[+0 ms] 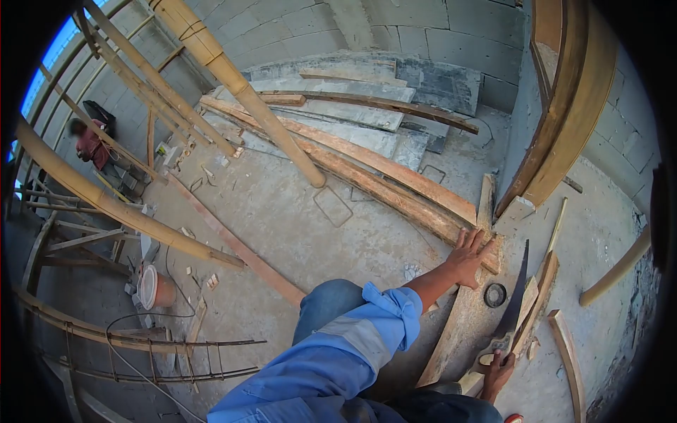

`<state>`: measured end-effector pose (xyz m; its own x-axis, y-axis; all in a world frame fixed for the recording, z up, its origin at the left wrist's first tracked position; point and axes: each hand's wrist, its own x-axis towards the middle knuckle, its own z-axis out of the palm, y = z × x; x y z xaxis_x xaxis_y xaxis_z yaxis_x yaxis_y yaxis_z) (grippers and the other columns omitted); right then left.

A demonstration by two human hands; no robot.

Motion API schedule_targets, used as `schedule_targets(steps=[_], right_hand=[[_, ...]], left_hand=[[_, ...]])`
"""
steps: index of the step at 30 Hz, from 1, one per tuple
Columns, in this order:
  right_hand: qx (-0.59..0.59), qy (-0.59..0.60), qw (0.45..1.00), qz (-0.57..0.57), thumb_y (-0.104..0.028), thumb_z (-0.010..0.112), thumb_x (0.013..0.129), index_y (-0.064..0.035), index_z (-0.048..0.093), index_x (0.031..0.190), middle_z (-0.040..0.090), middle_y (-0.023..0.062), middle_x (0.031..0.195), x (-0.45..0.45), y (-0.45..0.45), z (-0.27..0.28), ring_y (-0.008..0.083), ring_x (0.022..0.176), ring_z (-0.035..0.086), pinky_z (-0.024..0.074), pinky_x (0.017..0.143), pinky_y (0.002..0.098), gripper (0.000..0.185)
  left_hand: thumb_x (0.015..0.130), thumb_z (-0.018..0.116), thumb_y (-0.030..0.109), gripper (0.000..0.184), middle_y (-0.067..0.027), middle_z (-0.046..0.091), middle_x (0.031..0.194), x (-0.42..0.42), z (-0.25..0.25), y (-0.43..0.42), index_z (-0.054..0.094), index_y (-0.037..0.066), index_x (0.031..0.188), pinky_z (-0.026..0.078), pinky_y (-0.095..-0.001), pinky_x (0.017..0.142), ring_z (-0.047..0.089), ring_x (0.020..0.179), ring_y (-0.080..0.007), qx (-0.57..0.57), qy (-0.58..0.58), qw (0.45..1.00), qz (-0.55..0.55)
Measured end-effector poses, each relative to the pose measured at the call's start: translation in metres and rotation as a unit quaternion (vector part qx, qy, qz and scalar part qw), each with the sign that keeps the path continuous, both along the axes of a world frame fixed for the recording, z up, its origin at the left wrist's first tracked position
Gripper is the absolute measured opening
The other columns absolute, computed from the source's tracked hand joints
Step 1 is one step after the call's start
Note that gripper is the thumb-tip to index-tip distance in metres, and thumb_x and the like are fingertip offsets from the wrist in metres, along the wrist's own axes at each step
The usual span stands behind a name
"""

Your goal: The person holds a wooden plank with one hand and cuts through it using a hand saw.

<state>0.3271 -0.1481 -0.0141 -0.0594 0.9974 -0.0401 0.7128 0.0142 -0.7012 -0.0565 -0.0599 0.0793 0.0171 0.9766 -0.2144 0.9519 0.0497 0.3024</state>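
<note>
My left hand [467, 259] presses with spread fingers near the cut end of a long rough timber beam [395, 196]. Under that end lies a wide board [455, 331] strewn with sawdust. My right hand [498, 377] is wrapped round the handle of a handsaw [513, 310], its blade pointing away from me and standing clear to the right of the beam end. Between my left hand and the blade rests a black ring [495, 295], perhaps a roll of tape. Narrow wood offcuts [539, 296] lie just right of the saw.
Bamboo props [243, 92] stand on the concrete floor ahead and left. A timber door frame [564, 113] rises at right. Flat panels [367, 134] lie by the block wall. A bucket [155, 287] and rebar [169, 345] are at left. Another person [99, 144] is far left.
</note>
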Motion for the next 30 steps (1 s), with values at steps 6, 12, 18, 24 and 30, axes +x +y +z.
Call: schedule_targets(steps=[6, 12, 18, 24, 30], right_hand=[[0.164, -0.08, 0.983, -0.037, -0.028, 0.065, 0.106, 0.0029, 0.061, 0.138, 0.065, 0.0182, 0.122, 0.075, 0.058, 0.001, 0.0297, 0.105, 0.064, 0.0511, 0.091, 0.0422, 0.044], [0.12, 0.037, 0.984, -0.126, -0.018, 0.068, 0.103, 0.0009, 0.066, 0.124, 0.066, 0.0148, 0.115, 0.075, 0.03, 0.017, 0.0278, 0.108, 0.066, 0.0538, 0.088, 0.0411, 0.029], [0.085, 0.063, 0.985, -0.133, -0.014, 0.072, 0.099, -0.0004, 0.068, 0.118, 0.067, 0.016, 0.11, 0.069, -0.021, 0.008, 0.0279, 0.097, 0.069, 0.0574, 0.083, 0.0391, 0.024], [0.058, -0.186, 0.954, -0.23, -0.019, 0.083, 0.087, -0.0014, 0.055, 0.142, 0.049, 0.0288, 0.142, 0.151, -0.041, -0.008, 0.0477, 0.131, 0.048, 0.0425, 0.109, 0.0543, 0.064], [-0.142, -0.303, 0.875, -0.351, -0.033, 0.089, 0.082, -0.0128, 0.038, 0.161, 0.034, 0.0326, 0.159, 0.237, -0.055, -0.048, 0.0524, 0.138, 0.046, 0.0429, 0.114, 0.0593, 0.096]], left_hand=[[0.064, 0.093, 0.056, 0.147, -0.0293, 0.004, 0.174, -0.005, 0.004, 0.001, 0.004, 0.01, 0.171, -0.004, -0.0644, 0.128, -0.003, 0.162, -0.0459, -0.008, 0.003, 1.0, 0.009], [0.067, 0.091, 0.058, 0.138, -0.0283, 0.011, 0.173, 0.0, -0.009, 0.006, 0.012, 0.014, 0.171, -0.001, -0.0644, 0.128, 0.003, 0.162, -0.0454, 0.039, 0.014, 0.999, 0.008], [0.069, 0.087, 0.041, 0.115, -0.024, 0.026, 0.167, 0.009, -0.025, 0.005, 0.027, 0.016, 0.165, 0.005, -0.0625, 0.129, 0.015, 0.159, -0.042, 0.123, 0.045, 0.991, 0.027], [0.066, 0.083, 0.033, 0.101, -0.0183, 0.036, 0.157, 0.011, -0.031, 0.012, 0.039, 0.016, 0.156, 0.009, -0.0621, 0.128, 0.024, 0.155, -0.039, 0.164, 0.022, 0.985, 0.048], [0.067, 0.082, 0.036, 0.098, -0.0192, 0.04, 0.155, 0.013, -0.033, 0.013, 0.043, 0.014, 0.154, 0.011, -0.0632, 0.127, 0.028, 0.152, -0.0391, 0.197, 0.012, 0.979, 0.048]])
